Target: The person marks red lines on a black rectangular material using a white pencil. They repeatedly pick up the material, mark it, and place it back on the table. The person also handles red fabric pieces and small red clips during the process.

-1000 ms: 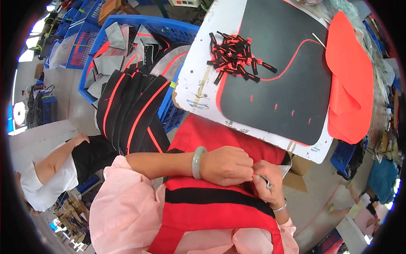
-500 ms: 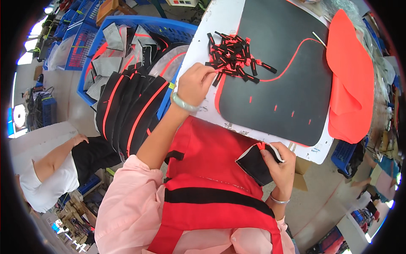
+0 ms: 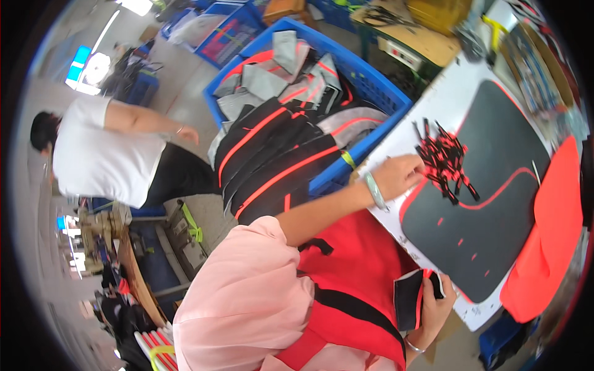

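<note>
My left hand (image 3: 400, 177), with a pale green bangle at its wrist, is at the near left edge of a pile of small black tabs with red strips (image 3: 443, 154). Its fingers are bent together, and what they hold, if anything, cannot be made out. A dark rounded panel with a red edge (image 3: 445, 238) lies beneath part of the pile. Lower right, my right hand (image 3: 438, 309) grips a folded black fabric piece (image 3: 407, 301) with a red strip and pale edges, held near the table's front edge. The thumb presses on its red strip.
A white table (image 3: 387, 161) carries the panel and, at right, a red sheet (image 3: 547, 229). Left of it stands a blue crate (image 3: 371, 80) heaped with black and grey fabric pieces (image 3: 278, 154). Another person in a white top (image 3: 111, 154) is at far left. My red apron (image 3: 352, 260) is below.
The view has swung left and tilted, so the table and crate sit further right. My left hand stays beside the pile. My right hand still holds the fabric piece, now turned more upright.
</note>
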The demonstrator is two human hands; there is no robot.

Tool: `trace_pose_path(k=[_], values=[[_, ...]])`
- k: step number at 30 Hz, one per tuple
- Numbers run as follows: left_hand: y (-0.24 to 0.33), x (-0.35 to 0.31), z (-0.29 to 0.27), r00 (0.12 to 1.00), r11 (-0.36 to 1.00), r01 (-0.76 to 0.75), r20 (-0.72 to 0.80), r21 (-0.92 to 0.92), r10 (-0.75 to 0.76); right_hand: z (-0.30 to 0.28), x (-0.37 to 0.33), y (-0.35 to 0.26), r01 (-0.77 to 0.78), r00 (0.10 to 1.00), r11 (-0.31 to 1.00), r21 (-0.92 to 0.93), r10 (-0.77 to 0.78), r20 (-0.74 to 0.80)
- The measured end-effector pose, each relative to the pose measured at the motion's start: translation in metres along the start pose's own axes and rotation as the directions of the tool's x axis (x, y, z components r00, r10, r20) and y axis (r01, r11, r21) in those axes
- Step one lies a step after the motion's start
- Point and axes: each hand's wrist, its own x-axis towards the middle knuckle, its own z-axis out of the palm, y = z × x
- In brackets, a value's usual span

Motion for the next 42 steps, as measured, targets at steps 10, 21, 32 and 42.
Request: trace_pose_path(k=[10, 21, 32, 42], values=[[0.060, -0.090, 0.034, 0.613, -0.356, 0.614, 0.710, -0.704, -0.347, 0.010, 0.021, -0.012, 0.055, 0.995, 0.993, 0.109, -0.064, 0.076], [0.098, -0.079, 0.025, 0.548, -0.296, 0.713, 0.769, -0.636, -0.330, 0.014, 0.023, -0.015, -0.063, 0.997, 0.983, 0.175, 0.055, 0.053], [0.091, -0.087, 0.025, 0.632, -0.107, 0.704, 0.688, -0.702, -0.357, 0.009, 0.015, -0.007, -0.086, 0.996, 0.987, 0.138, 0.084, 0.026], [0.097, -0.087, 0.025, 0.840, 0.588, 0.533, 0.466, -0.608, -0.280, 0.009, 0.009, -0.006, -0.043, 0.999, 0.993, 0.111, 0.044, -0.005]])
